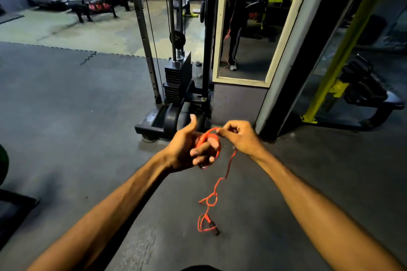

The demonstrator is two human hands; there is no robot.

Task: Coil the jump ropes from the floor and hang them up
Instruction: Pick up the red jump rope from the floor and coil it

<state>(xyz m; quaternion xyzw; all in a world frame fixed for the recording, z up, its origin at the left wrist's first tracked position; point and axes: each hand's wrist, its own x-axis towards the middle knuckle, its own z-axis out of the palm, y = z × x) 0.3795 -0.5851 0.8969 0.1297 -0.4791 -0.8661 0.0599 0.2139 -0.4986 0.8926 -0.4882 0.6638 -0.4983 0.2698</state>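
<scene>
One orange jump rope [229, 161] is in play, partly coiled. A few loops [218, 148] sit round the fingers of the left hand [185, 149], which grips them with its thumb stuck up. The right hand [241, 136] pinches the strand at the top of the coil, just beside the left fingertips.

From that pinch the loose length drops down and back toward the person. It kinks through a tangle [211, 200] (possibly a loose knot; hard to tell) and ends at a black handle [214, 229] lying on the dark rubber floor [66, 127]. So the uncoiled part runs lengthwise from hands to feet, between the two forearms, and the right hand is the nearer one to feed it. The next wrap, I judge, means drawing slack up through the right fingers and over the left.

Ahead stand a weight stack [176, 77] and a framed mirror [253, 59]. No brand or label reads clearly; a white print on the shirt reflected there is too blurred.
</scene>
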